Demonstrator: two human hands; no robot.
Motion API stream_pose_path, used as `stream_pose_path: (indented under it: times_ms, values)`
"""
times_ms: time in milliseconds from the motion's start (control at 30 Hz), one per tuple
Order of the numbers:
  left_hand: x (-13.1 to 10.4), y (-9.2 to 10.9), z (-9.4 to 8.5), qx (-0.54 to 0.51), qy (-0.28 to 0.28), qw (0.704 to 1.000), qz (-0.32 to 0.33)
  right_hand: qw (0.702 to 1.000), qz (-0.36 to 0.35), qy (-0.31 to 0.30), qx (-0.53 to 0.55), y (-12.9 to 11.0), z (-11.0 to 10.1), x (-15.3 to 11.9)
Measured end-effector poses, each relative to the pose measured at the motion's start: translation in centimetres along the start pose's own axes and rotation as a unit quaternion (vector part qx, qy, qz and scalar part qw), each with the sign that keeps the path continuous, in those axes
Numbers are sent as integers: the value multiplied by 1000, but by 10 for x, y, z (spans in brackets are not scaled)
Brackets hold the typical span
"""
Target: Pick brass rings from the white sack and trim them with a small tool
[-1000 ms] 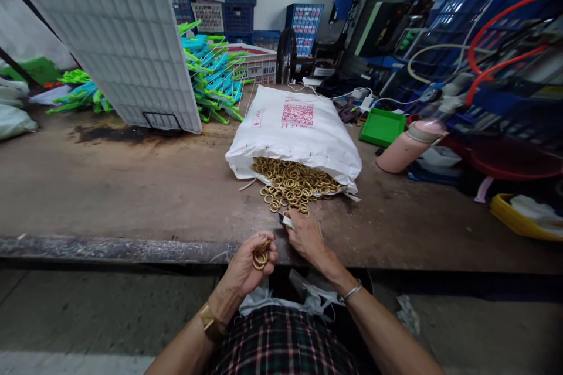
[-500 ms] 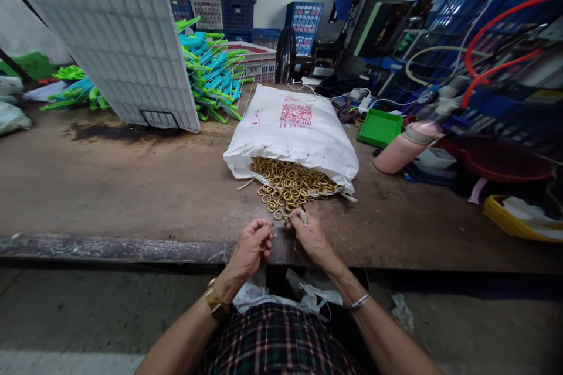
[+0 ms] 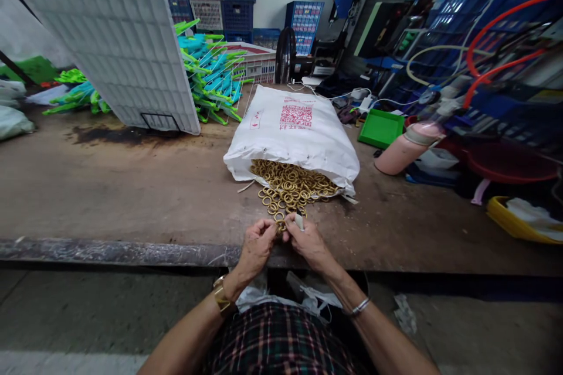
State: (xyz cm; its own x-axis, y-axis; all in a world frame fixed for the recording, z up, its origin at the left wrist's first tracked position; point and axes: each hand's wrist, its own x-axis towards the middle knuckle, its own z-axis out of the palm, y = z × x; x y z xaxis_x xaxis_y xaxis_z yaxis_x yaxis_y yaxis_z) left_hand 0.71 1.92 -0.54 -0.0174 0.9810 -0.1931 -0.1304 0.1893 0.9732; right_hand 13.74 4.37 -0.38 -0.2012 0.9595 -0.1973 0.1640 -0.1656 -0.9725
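Brass-coloured rings point(image 3: 292, 181) spill from the open mouth of a white woven sack point(image 3: 325, 129) onto the table. Just in front of them, my left hand point(image 3: 257, 246) is closed in a pinch on a ring point(image 3: 280, 225) by its fingertips. My right hand point(image 3: 311, 243) meets it from the right, thumb and fingers closed. A small flat pale tool point(image 3: 299, 221) with a dark tip sticks up from that hand; its exact kind is unclear. Fingers hide most of what lies between the two hands.
A white ribbed panel point(image 3: 132, 41) leans at the left, with green and blue plastic pieces point(image 3: 215, 76) behind it. To the right are a green tray point(image 3: 380, 128), a pink bottle point(image 3: 407, 149) and a yellow container point(image 3: 519, 225). The table's front edge point(image 3: 118, 250) runs close to my hands.
My left hand has moved right and slightly up, so its fingertips now meet my right hand's at a ring. My right hand has shifted slightly left, still with the pale tool.
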Motion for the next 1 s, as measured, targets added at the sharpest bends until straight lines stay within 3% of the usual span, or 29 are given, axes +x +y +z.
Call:
stream_pose_path:
  times_ms: [133, 233, 567, 733, 1000]
  values:
    - [0, 3, -3, 102, 14, 988, 117, 996, -35, 7, -86, -9, -2, 1]
    - [-1, 8, -3, 114, 0, 985, 128, 995, -39, 7, -91, -10, 1, 3]
    - [-3, 2, -4, 3, -28, 999, 20, 989, -67, 30, -128, -6, 8, 12]
    - [-4, 2, -5, -52, -62, 994, -67, 991, -71, 18, -113, -8, 9, 10]
    - [-7, 3, -6, -174, -85, 977, -86, 985, -67, 40, -154, -10, 6, 8]
